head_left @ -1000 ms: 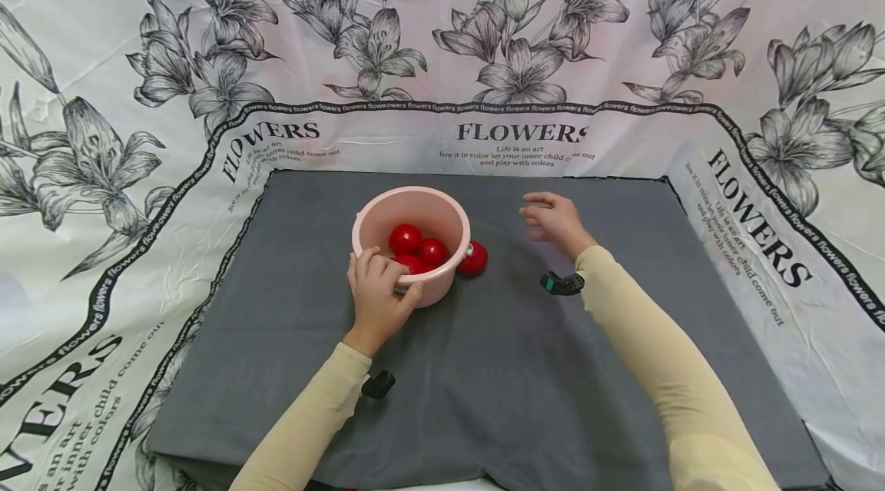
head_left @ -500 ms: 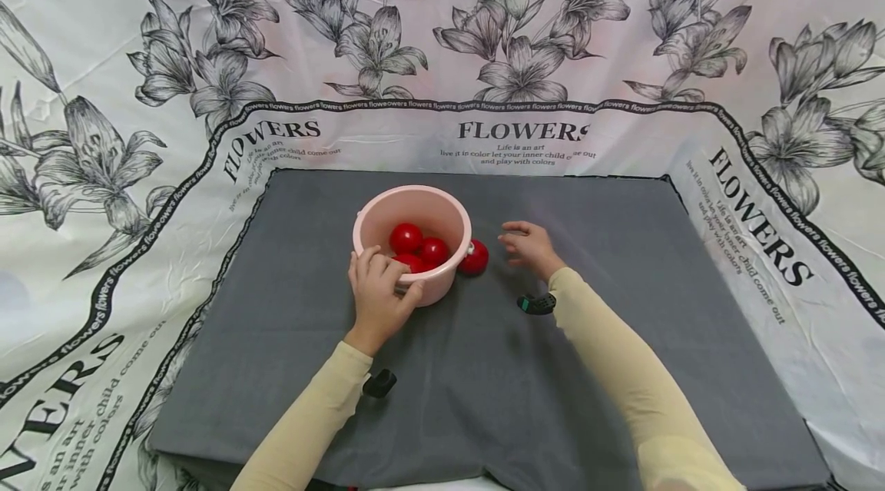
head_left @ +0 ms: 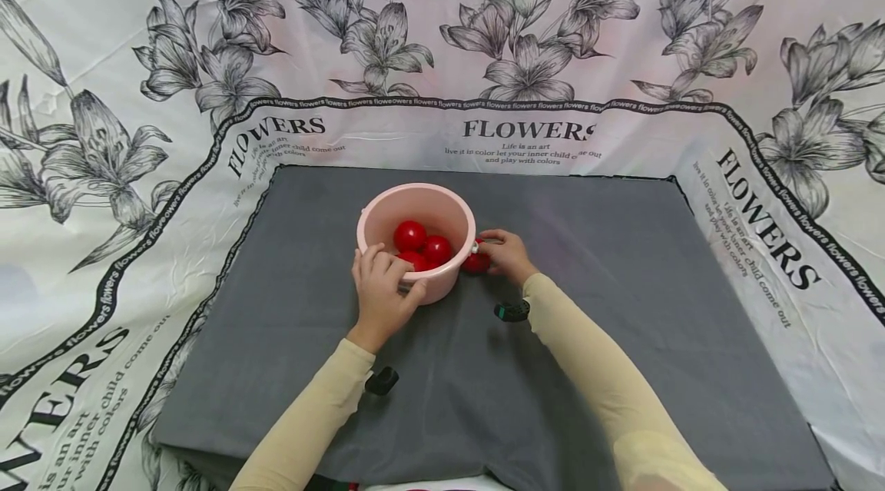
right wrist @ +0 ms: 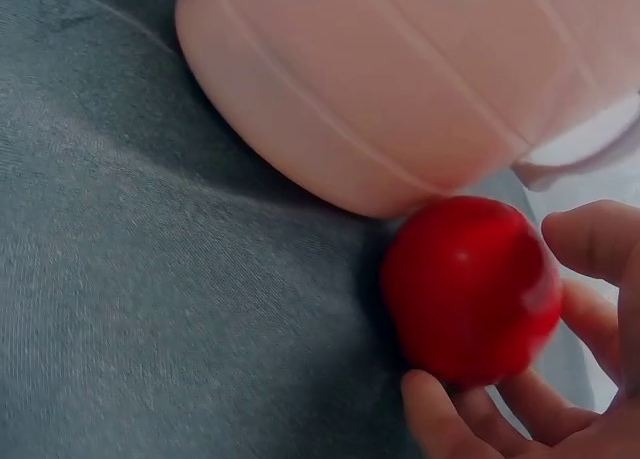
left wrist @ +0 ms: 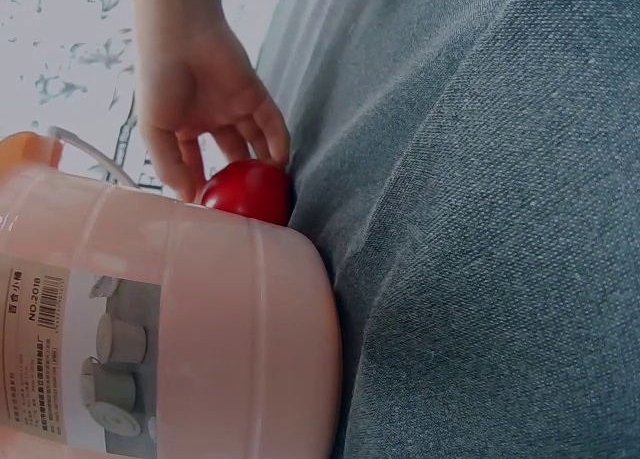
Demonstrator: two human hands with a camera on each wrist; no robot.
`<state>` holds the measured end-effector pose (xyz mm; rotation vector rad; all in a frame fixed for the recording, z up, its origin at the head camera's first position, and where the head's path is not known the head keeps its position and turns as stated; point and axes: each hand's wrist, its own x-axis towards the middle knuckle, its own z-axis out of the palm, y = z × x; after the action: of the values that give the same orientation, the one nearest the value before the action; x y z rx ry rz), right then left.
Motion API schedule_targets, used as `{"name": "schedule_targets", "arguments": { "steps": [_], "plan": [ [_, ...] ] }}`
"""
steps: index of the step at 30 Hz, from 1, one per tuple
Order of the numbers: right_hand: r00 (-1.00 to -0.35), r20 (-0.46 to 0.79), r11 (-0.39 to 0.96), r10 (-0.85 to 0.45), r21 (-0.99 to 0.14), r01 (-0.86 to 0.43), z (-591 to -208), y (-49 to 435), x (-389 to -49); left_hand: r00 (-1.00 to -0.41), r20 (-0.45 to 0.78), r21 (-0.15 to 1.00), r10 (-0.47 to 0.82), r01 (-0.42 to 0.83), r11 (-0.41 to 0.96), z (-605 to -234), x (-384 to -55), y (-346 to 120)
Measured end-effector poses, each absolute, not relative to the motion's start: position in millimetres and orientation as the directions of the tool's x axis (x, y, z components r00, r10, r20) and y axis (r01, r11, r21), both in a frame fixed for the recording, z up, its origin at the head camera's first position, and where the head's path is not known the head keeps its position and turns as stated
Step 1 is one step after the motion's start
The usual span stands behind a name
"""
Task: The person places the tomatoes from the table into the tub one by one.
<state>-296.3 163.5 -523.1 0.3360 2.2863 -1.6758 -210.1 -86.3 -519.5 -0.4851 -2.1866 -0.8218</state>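
A pink bucket (head_left: 452, 207) stands on the dark grey cloth, with several glossy red balls (head_left: 410, 235) inside. My left hand (head_left: 382, 295) grips its near left rim, fingers over the edge and thumb outside. Just right of the bucket, another red ball (right wrist: 470, 289) lies on the cloth against its wall. My right hand (head_left: 508, 257) has its fingers curled round that ball; in the right wrist view the thumb is at its upper side and the other fingertips lie along its lower edge. The left wrist view shows the right hand (left wrist: 205, 94) over the ball (left wrist: 250, 189).
The dark grey cloth (head_left: 622, 306) covers the table. A white sheet (head_left: 387, 137) with printed flowers rises behind and at both sides. A label (left wrist: 80, 359) is on the bucket's wall, and a thin white handle (left wrist: 95, 154) hangs at its side.
My right hand has moved left and slightly down in the head view, from beside the ball to round it. The left hand keeps its hold on the rim; the bucket stays put.
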Motion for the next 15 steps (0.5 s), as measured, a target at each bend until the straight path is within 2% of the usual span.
{"name": "schedule_targets", "arguments": {
  "steps": [15],
  "plan": [
    [-0.939,-0.336,0.367,0.071,-0.867,0.338,-527.9,151.5,-297.7,-0.671,0.736,0.41,0.09,0.548,0.73,-519.0,-210.1,-86.1]
  ]
}}
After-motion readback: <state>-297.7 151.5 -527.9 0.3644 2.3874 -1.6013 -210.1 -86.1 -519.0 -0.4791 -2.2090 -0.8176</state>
